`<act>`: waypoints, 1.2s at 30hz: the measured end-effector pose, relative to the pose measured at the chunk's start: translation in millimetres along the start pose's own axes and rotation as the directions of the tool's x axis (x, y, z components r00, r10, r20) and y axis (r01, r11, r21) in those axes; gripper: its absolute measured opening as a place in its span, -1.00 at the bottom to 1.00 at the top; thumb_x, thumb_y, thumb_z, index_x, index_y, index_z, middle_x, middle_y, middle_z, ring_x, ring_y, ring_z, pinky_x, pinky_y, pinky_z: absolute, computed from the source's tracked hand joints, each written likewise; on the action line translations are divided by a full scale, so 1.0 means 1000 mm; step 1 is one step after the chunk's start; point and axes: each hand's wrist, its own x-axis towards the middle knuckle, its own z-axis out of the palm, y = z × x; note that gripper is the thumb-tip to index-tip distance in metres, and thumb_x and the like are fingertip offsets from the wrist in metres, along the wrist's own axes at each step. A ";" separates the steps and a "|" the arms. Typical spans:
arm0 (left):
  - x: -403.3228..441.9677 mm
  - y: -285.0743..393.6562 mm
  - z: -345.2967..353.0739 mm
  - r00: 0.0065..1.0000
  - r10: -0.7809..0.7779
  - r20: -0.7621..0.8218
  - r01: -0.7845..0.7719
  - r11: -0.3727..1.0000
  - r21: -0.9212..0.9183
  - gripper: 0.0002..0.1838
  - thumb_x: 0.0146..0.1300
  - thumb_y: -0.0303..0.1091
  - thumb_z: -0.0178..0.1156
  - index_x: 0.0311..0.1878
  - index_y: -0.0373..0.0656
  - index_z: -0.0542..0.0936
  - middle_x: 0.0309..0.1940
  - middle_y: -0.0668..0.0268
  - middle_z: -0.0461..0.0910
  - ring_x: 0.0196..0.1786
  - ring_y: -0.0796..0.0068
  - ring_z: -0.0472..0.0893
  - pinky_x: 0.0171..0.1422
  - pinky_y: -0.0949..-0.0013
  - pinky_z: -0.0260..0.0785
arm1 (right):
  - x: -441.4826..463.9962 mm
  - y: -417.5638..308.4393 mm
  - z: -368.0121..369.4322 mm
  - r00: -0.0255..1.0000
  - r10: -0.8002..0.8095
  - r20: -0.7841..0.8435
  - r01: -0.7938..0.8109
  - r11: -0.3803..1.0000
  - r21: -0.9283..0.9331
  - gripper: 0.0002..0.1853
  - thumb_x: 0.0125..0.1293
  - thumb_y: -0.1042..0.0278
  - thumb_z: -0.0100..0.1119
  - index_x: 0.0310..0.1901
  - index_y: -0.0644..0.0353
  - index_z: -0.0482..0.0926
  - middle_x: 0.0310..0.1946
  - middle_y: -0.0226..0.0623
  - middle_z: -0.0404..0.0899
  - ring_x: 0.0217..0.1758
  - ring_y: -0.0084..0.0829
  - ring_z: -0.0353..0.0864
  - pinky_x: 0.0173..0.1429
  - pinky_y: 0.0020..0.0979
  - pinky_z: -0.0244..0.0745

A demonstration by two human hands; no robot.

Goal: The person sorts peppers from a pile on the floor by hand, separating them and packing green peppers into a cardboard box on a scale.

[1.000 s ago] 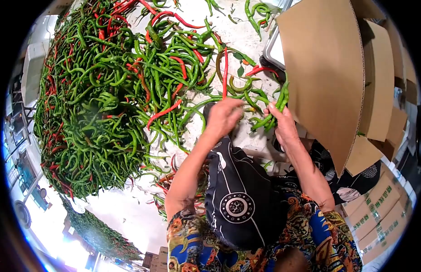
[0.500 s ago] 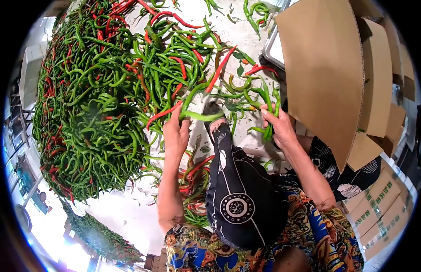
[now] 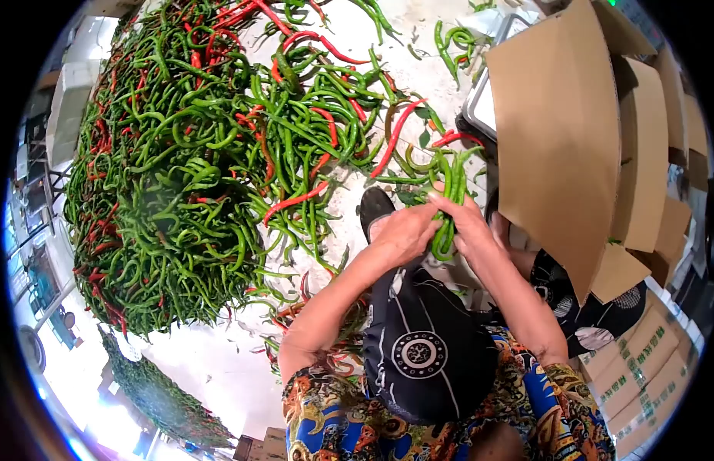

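Several green peppers point(image 3: 454, 181) are bunched left of the cardboard box point(image 3: 557, 138), clamped in my right hand point(image 3: 469, 224); my left hand point(image 3: 407, 233) meets them, its grip I cannot tell. Farther left, a large heap point(image 3: 172, 184) lies unbunched.

left hand point(image 3: 408, 233) close beside right hand point(image 3: 466, 221) | forearms point(image 3: 342, 300) converging forward | fingers point(image 3: 429, 224) curled

pepper pile point(image 3: 169, 177): top cut off | right hand point(image 3: 471, 223): fingers partly hidden
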 end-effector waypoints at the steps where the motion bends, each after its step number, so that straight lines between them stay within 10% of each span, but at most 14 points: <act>1: 0.003 0.003 0.000 1.000 0.007 0.014 -0.007 1.000 -0.001 -0.63 0.28 -0.37 0.17 0.17 -0.11 0.51 -0.18 -0.06 0.63 -0.15 -0.10 0.64 -0.11 0.15 0.50 | 0.008 0.003 -0.007 0.999 -0.019 0.038 0.018 0.999 0.036 -0.53 0.18 0.35 0.43 0.10 0.19 0.47 -0.12 -0.32 0.58 -0.08 -0.50 0.58 -0.02 -0.45 0.51; 7: -0.001 0.010 -0.014 0.983 -0.174 -0.063 0.124 0.871 -0.475 -0.75 0.39 -0.36 0.13 0.00 -0.31 0.61 -0.32 0.37 0.65 -0.25 0.65 0.54 -0.12 0.48 0.43 | 0.009 -0.016 -0.023 0.945 -0.065 0.320 -0.009 0.975 0.223 -0.58 0.25 0.31 0.38 0.10 0.15 0.48 -0.13 -0.32 0.61 -0.06 -0.43 0.61 0.10 -0.34 0.55; 11: -0.002 0.006 -0.006 0.983 -0.181 0.014 0.137 0.685 -0.715 -0.73 0.45 -0.32 0.08 0.04 -0.28 0.60 -0.26 0.45 0.62 -0.23 0.70 0.49 -0.08 0.56 0.37 | 0.009 -0.022 -0.032 0.948 -0.011 0.317 -0.058 0.977 0.206 -0.59 0.26 0.35 0.35 0.10 0.19 0.47 -0.07 -0.25 0.60 0.00 -0.38 0.62 0.18 -0.32 0.55; 21: 0.007 0.008 -0.006 0.959 -0.277 0.061 0.250 0.726 -0.640 -0.75 0.36 -0.32 0.21 0.01 -0.25 0.63 -0.37 0.46 0.59 -0.35 0.71 0.48 -0.23 0.56 0.36 | 0.007 -0.042 -0.020 0.976 -0.138 0.171 0.150 0.987 -0.062 -0.68 0.21 0.37 0.38 -0.04 0.22 0.55 -0.29 -0.42 0.56 -0.28 -0.57 0.54 -0.15 -0.49 0.53; 30: 0.002 -0.001 -0.009 0.933 -0.358 -0.026 0.129 0.403 -0.906 -0.60 0.42 -0.17 0.13 0.09 -0.32 0.59 -0.40 0.38 0.56 -0.40 0.64 0.41 -0.30 0.56 0.26 | 0.024 -0.062 -0.024 0.960 -0.213 0.184 0.225 0.973 -0.051 -0.66 0.20 0.34 0.39 -0.02 0.23 0.54 -0.34 -0.47 0.53 -0.29 -0.63 0.48 -0.13 -0.55 0.46; 36: 0.010 -0.023 0.015 0.932 -0.362 -0.010 0.274 0.722 -0.635 -0.73 0.39 -0.21 0.16 -0.15 -0.23 0.66 -0.45 0.54 0.51 -0.39 0.72 0.42 -0.31 0.55 0.29 | -0.007 -0.059 -0.022 0.969 -0.242 0.045 0.242 0.904 -0.351 -0.62 0.24 0.25 0.33 -0.01 0.32 0.57 -0.39 -0.43 0.53 -0.34 -0.56 0.49 -0.21 -0.49 0.42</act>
